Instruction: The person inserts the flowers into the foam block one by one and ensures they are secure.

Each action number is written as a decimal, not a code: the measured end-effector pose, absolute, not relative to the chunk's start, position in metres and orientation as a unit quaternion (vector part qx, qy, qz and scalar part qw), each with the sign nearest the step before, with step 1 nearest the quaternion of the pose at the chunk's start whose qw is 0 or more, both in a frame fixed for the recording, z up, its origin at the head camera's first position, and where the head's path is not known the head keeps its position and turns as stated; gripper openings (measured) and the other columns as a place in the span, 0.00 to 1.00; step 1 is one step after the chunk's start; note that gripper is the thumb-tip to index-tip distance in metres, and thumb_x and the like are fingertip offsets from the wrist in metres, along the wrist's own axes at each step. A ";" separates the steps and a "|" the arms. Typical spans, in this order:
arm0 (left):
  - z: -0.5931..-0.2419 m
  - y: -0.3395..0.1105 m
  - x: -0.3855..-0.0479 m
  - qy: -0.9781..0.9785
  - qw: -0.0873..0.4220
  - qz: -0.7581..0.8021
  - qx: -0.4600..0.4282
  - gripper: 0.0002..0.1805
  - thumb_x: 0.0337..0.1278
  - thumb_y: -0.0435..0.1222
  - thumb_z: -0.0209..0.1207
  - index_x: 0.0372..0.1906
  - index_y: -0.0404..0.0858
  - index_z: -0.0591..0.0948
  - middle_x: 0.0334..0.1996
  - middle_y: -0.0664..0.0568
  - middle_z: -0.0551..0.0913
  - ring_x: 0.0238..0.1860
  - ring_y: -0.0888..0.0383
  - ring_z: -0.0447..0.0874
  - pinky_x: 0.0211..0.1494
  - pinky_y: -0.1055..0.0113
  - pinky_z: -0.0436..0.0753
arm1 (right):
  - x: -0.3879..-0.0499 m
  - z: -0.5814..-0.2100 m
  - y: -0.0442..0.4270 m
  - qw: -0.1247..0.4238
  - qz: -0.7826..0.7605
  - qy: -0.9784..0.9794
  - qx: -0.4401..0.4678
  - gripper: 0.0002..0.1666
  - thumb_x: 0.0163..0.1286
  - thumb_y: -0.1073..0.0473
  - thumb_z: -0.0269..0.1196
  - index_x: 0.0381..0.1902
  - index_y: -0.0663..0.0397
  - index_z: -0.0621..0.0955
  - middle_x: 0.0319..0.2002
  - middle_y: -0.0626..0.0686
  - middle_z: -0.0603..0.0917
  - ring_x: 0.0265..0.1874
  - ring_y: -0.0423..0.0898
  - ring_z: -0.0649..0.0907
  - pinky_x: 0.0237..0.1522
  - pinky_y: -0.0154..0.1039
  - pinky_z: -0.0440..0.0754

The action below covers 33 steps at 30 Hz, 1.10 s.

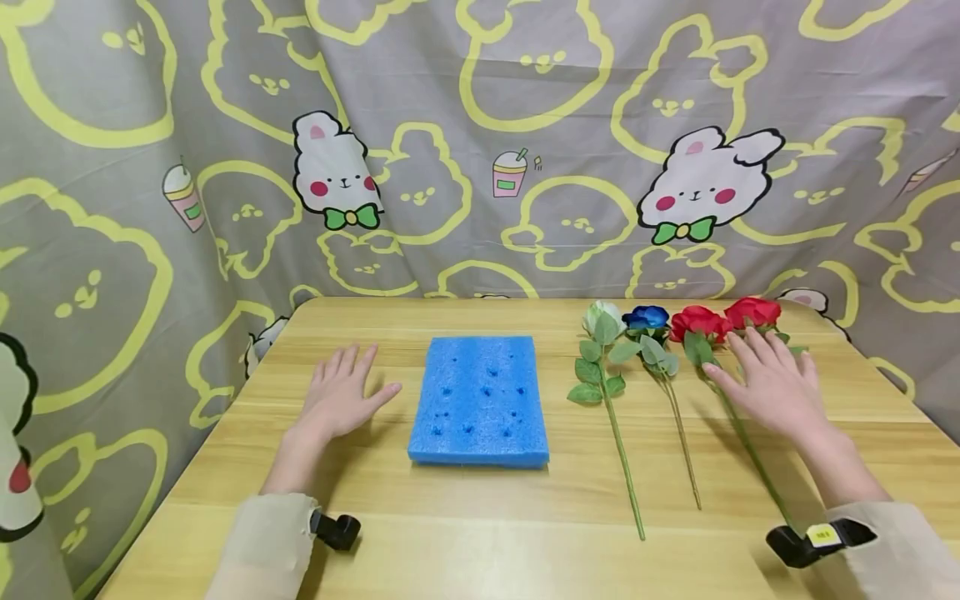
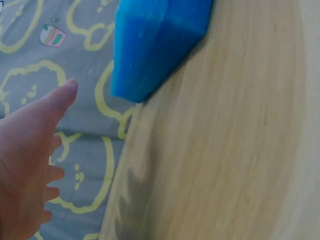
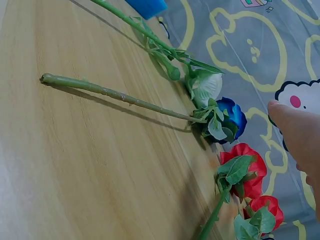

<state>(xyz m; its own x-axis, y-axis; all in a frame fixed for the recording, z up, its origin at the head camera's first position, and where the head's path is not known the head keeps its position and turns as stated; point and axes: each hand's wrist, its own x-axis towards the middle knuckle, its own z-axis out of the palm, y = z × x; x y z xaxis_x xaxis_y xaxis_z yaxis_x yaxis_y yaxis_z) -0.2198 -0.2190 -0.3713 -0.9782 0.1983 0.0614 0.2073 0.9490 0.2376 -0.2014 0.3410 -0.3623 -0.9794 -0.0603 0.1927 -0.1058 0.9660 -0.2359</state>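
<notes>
A blue foam block (image 1: 480,404) with several small holes in its top lies mid-table. To its left, my left hand (image 1: 341,398) is spread with straight fingers and holds nothing; in the left wrist view the block (image 2: 155,45) is beyond the thumb. My right hand (image 1: 776,387) is spread over the right-hand red roses, fingers straight; whether it touches them I cannot tell. Artificial flowers lie in a row: a white rose (image 1: 602,321), a blue rose (image 1: 647,318), a red rose (image 1: 697,323) and another red rose (image 1: 752,312). The last one's stem is mostly hidden by my right hand and arm.
The wooden table (image 1: 480,533) carries the foam and flowers, with stems pointing toward its near side. Behind and at the sides hangs a grey curtain (image 1: 450,233) with yellow outlines and cartoon rabbits. Black wrist cameras sit at both cuffs.
</notes>
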 end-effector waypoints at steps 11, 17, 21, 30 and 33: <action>-0.375 -0.203 -0.208 -0.959 -0.001 -0.245 -0.141 0.56 0.52 0.60 0.56 0.69 0.24 0.47 0.69 0.31 0.48 0.69 0.36 0.44 0.68 0.43 0.45 | -0.191 -0.366 0.352 0.125 0.142 -0.981 0.047 0.44 0.71 0.40 0.47 0.69 0.68 0.53 0.66 0.74 0.51 0.64 0.73 0.47 0.59 0.69 0.36; -0.379 -0.194 -0.199 -0.934 -0.050 -0.321 -0.149 0.56 0.52 0.59 0.58 0.71 0.28 0.44 0.70 0.34 0.46 0.69 0.38 0.44 0.67 0.44 0.50 | -0.186 -0.364 0.360 0.167 0.169 -0.970 0.050 0.41 0.71 0.45 0.50 0.66 0.74 0.55 0.61 0.78 0.57 0.59 0.76 0.57 0.55 0.70 0.50; -0.379 -0.186 -0.192 -0.918 -0.076 -0.364 -0.140 0.55 0.52 0.57 0.59 0.72 0.30 0.43 0.71 0.36 0.48 0.69 0.39 0.48 0.66 0.44 0.54 | -0.184 -0.362 0.367 0.190 0.204 -0.959 0.049 0.39 0.71 0.49 0.52 0.65 0.77 0.57 0.58 0.80 0.61 0.56 0.77 0.60 0.55 0.69 0.54; -0.382 -0.178 -0.180 -0.867 -0.111 -0.472 -0.115 0.52 0.52 0.47 0.64 0.72 0.31 0.46 0.69 0.35 0.53 0.67 0.38 0.55 0.65 0.46 0.59 | -0.179 -0.359 0.386 0.152 0.319 -0.935 -0.004 0.40 0.72 0.50 0.50 0.67 0.76 0.52 0.59 0.81 0.59 0.56 0.77 0.60 0.54 0.65 0.60; -0.382 -0.178 -0.177 -0.862 -0.110 -0.481 -0.118 0.52 0.51 0.45 0.65 0.71 0.30 0.47 0.69 0.35 0.54 0.66 0.38 0.55 0.64 0.46 0.60 | -0.176 -0.361 0.394 0.137 0.351 -0.926 -0.034 0.40 0.71 0.48 0.51 0.68 0.73 0.54 0.59 0.71 0.67 0.57 0.55 0.71 0.50 0.37 0.71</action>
<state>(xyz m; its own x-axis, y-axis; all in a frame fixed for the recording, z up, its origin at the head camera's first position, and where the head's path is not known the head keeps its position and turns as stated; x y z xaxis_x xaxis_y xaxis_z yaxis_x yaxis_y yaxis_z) -0.1768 -0.1776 -0.3819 -0.9479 0.3092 -0.0762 0.0974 0.5093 0.8551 -0.1760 0.3942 -0.3614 -0.9600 0.1590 0.2307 -0.0339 0.7514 -0.6590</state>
